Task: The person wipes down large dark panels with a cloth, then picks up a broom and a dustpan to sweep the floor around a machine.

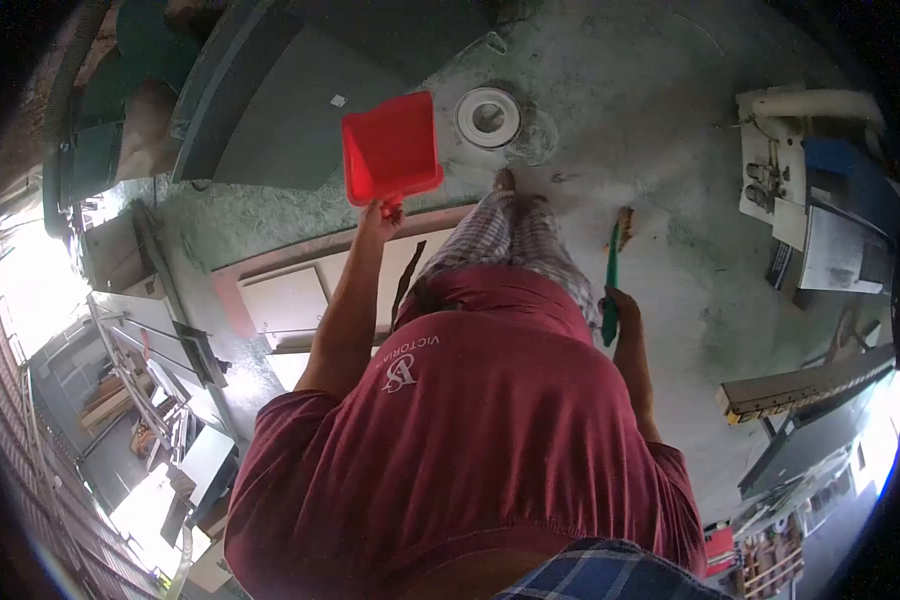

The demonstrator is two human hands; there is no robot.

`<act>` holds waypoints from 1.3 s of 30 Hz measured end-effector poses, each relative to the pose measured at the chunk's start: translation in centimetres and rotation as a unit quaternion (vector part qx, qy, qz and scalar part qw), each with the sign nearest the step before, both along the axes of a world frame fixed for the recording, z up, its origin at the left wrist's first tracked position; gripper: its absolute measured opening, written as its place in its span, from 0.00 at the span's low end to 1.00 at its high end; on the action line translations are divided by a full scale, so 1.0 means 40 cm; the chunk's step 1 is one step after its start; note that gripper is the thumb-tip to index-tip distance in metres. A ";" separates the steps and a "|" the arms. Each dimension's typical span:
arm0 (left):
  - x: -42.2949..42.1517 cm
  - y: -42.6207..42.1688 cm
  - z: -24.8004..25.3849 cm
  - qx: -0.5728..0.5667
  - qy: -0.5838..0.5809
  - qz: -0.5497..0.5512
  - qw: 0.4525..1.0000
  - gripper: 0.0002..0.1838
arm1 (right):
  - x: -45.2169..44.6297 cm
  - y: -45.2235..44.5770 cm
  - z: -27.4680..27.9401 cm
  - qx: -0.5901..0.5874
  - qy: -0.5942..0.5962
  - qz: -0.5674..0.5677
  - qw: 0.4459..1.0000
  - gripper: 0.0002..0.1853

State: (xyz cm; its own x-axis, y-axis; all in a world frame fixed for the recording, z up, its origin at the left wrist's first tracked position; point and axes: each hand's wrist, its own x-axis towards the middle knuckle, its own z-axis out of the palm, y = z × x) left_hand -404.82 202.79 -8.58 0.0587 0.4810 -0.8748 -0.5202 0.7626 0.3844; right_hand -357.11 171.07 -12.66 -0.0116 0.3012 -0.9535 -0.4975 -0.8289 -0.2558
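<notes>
My left hand [382,218] is closed round the handle of a red dustpan [394,145], whose open pan extends away from me over the floor. On the other side, my right hand [622,312] grips a green brush [612,268] by its handle. The brush's brown bristles [624,228] point away from my body, near the floor. A round white ring-shaped object [488,118] lies on the floor ahead of my feet, between dustpan and brush.
Large dark panels [315,90] stand at the upper left. Pale boards [282,302] lie beside my left leg. At the right are a machine part [765,180], a grey box [838,250] and a long beam [810,384]. Metal frames [165,350] fill the left side.
</notes>
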 end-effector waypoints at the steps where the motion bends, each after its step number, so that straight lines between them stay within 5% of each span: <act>1: 0.006 0.004 0.004 0.001 0.013 -0.011 1.000 0.12 | -0.014 0.011 -0.018 -0.058 -0.016 -0.031 0.998 0.17; 3: 0.019 -0.006 0.016 0.020 -0.001 0.008 1.000 0.11 | -0.001 -0.004 -0.029 -0.060 -0.040 0.030 0.997 0.17; 7: 0.052 -0.056 0.032 0.004 -0.006 -0.024 1.000 0.13 | -0.004 -0.048 -0.072 -0.084 -0.009 -0.070 0.994 0.19; 9: 0.019 -0.096 -0.031 -0.017 -0.015 -0.036 0.999 0.13 | -0.015 -0.085 -0.042 0.062 -0.019 -0.112 0.992 0.19; 12: -0.035 -0.125 -0.112 -0.104 -0.044 0.031 0.993 0.14 | -0.014 -0.081 -0.029 -0.024 -0.063 -0.013 0.998 0.18; 14: -0.057 -0.148 -0.115 -0.046 -0.139 -0.050 0.988 0.14 | -0.023 -0.085 -0.027 -0.031 -0.065 0.005 0.997 0.20; 18: -0.016 -0.164 -0.055 -0.100 -0.044 0.044 0.993 0.11 | -0.012 -0.104 -0.046 0.019 -0.062 -0.053 0.996 0.21; 21: -0.085 -0.135 -0.146 -0.006 -0.076 0.056 0.996 0.17 | -0.004 -0.101 -0.048 -0.029 -0.084 0.002 0.996 0.22; 23: -0.107 -0.121 -0.149 -0.064 -0.095 0.128 0.985 0.19 | 0.002 -0.136 -0.054 0.158 0.011 -0.101 0.982 0.21; 24: -0.118 -0.122 -0.150 -0.066 -0.097 0.132 0.984 0.19 | 0.003 -0.139 -0.060 0.156 0.010 -0.097 0.983 0.21; 26: -0.117 -0.125 -0.121 0.040 -0.369 0.020 0.928 0.19 | 0.004 -0.107 -0.036 -0.042 -0.081 0.078 0.993 0.20; 29: -0.066 -0.139 -0.019 0.058 -0.210 -0.023 0.976 0.12 | 0.007 -0.078 0.062 0.040 -0.073 0.018 0.996 0.17; 30: -0.051 -0.144 0.008 0.063 -0.207 -0.014 0.976 0.12 | 0.016 -0.103 -0.006 0.034 -0.050 -0.019 0.998 0.15; 32: -0.031 -0.160 0.034 -0.021 -0.073 0.180 0.981 0.12 | 0.041 -0.050 0.024 0.025 -0.014 0.032 0.999 0.14; 33: -0.036 -0.172 0.047 0.051 -0.187 0.163 0.967 0.12 | 0.051 -0.024 0.053 0.012 0.018 0.073 0.997 0.13; 36: -0.117 -0.176 -0.005 -0.067 -0.116 0.153 0.979 0.11 | 0.006 0.153 0.246 0.068 0.059 -0.003 0.996 0.12; 39: -0.157 -0.164 0.004 -0.095 -0.064 0.086 0.990 0.11 | -0.033 0.274 0.253 0.075 0.059 -0.009 0.995 0.11</act>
State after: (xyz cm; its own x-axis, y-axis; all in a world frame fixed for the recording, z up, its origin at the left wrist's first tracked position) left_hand -411.10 196.25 -8.42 0.1065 0.3215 -0.9409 -0.6833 0.7111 0.1656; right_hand -358.43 182.02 -2.56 -0.1149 0.4408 -0.8902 -0.5453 -0.7770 -0.3144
